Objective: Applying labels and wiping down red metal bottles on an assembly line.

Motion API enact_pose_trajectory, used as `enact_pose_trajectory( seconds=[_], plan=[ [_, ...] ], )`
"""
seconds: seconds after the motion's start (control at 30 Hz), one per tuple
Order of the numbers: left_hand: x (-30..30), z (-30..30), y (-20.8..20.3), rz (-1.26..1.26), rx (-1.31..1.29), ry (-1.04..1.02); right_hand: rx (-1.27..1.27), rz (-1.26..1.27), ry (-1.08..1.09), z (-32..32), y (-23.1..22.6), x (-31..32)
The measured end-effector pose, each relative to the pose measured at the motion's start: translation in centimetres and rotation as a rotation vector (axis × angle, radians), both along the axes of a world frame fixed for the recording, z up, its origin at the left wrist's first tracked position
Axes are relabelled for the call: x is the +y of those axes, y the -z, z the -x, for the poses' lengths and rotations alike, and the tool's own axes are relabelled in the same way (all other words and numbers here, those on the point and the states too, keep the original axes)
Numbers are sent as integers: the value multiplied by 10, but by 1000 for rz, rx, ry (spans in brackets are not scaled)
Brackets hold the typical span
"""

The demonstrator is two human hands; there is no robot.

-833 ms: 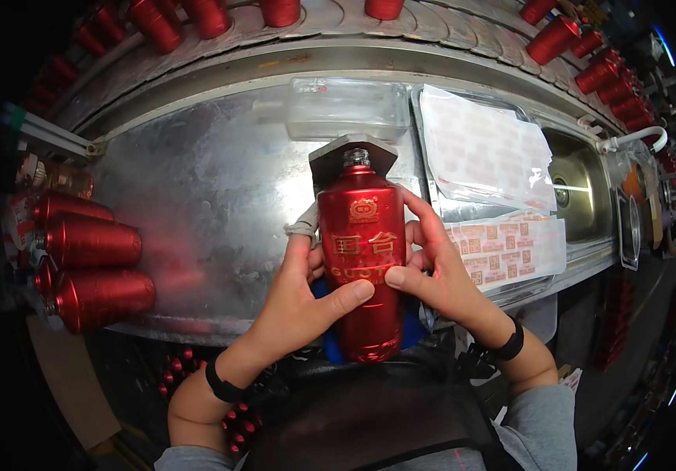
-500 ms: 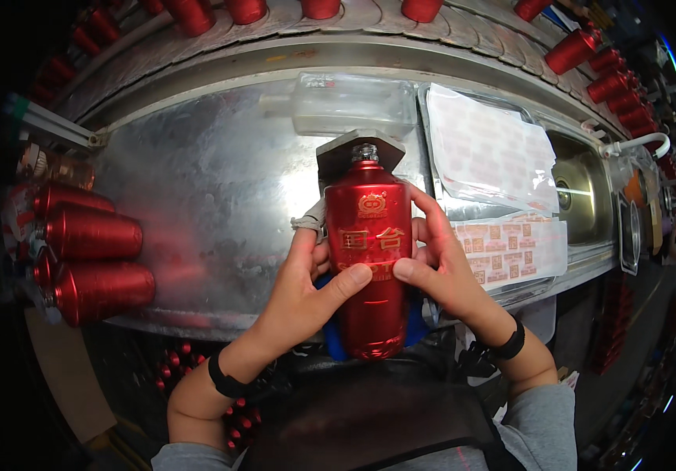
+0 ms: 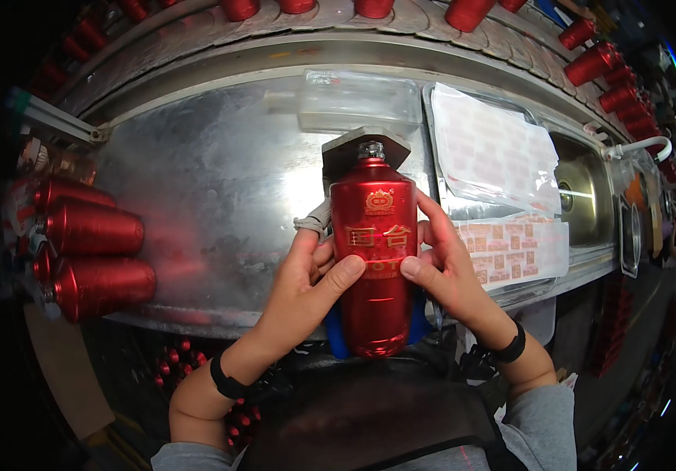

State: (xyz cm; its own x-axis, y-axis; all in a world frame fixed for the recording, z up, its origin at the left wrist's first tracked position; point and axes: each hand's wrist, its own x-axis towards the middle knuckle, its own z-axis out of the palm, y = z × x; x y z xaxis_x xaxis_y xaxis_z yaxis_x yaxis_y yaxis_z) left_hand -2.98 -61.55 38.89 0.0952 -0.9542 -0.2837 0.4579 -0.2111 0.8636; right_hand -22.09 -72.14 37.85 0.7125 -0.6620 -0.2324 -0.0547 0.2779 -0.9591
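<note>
A glossy red bottle (image 3: 377, 306) with gold lettering and a clear glass neck lies between my hands, its neck pointing away from me. My left hand (image 3: 314, 271) grips its left side, the thumb pressed on the front. From the right, my right hand (image 3: 452, 267) holds it the same way, thumb on the lettering. Fingers of both hands curl partly out of sight behind the bottle. A grey wrap (image 3: 314, 217) covers a left fingertip. Behind the bottle's neck sits a dark angular block (image 3: 338, 155). Something blue (image 3: 338, 334) shows beneath the bottle's base.
Several red bottles (image 3: 102, 286) lie stacked at the table's left end. A clear rectangular bottle (image 3: 361, 102) lies at the back. Sticker sheets (image 3: 503, 247) and white backing sheets (image 3: 491, 145) rest right, before a sink (image 3: 581, 177). Beyond, a slatted conveyor (image 3: 322, 23) carries red bottles.
The bottle and both hands have shifted slightly right in the view. Red bottles on the conveyor stand in different places. My grip looks the same.
</note>
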Motion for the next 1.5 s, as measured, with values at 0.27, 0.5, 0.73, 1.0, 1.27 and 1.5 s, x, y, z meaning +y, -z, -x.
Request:
enact_pose_trajectory(
  seconds=[0.27,0.5,0.73,1.0,1.27,1.5],
  plan=[
    [2,-6,5,10,61,37,-37,-22,10,1,2,1],
    [5,-8,4,-5,97,-6,9,-52,-22,-1,-10,-2],
    [1,-1,-4,-31,28,-1,21,-11,57,-10,-8,8],
    [1,-6,4,4,7,16,31,-42,40,-9,-12,6],
    [-4,5,-10,-39,-109,10,37,-56,12,-13,-21,7],
    [2,4,6,-65,-74,10,34,-53,13,-13,-19,6]
  ],
)
